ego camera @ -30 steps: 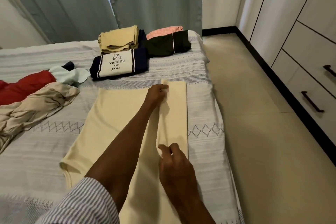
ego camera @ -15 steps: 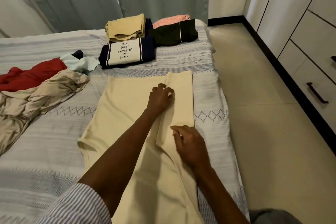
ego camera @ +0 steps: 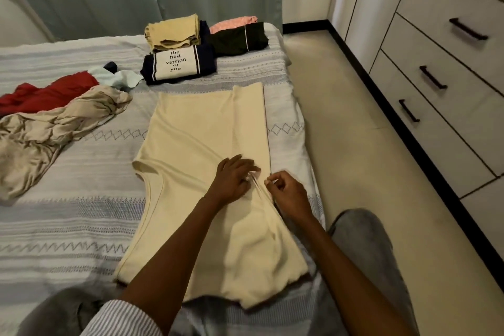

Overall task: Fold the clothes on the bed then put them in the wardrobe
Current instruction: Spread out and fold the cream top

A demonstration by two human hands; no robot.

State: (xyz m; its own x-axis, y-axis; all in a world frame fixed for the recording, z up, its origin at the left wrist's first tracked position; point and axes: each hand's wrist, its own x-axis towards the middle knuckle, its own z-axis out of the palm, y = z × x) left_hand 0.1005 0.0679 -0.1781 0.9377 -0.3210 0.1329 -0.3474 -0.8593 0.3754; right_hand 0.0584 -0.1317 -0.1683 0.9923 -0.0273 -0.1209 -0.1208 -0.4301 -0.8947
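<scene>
**Cream top half folded, hands at the crease**

While the cream top [ego camera: 196, 172] lay flat along the side of the bed [ego camera: 68, 221] nearest the wardrobe [ego camera: 450, 68], its wardrobe-side strip was already turned over onto the body of the garment. The left hand [ego camera: 234, 180] rested on that folded strip, fingers bent and seemingly gathering a small ridge of cloth. Just beside it, toward the wardrobe, the right hand [ego camera: 289, 194] had fingertips drawn narrowly together at the fold's edge; whether it actually held fabric I could not tell, as the pinch was too small to read.

Farther from the wardrobe, the top's other side was still spread open, so the matching fold looked not yet done. Beyond the top, toward the curtain, sat the folded stack [ego camera: 180, 63] with a tan piece on a printed dark one, and the dark folded item [ego camera: 240, 38] over something pink. On the side of the bed far from the wardrobe lay the crumpled beige garment [ego camera: 54, 128] and red garment [ego camera: 46, 93], still unfolded.

The risk, as I judged it, was the crease: tugging the ridge unevenly could skew the folded strip or bunch it. The top's near end also hung close to the bed's edge, so a hard pull toward the wardrobe might drag it off.
</scene>
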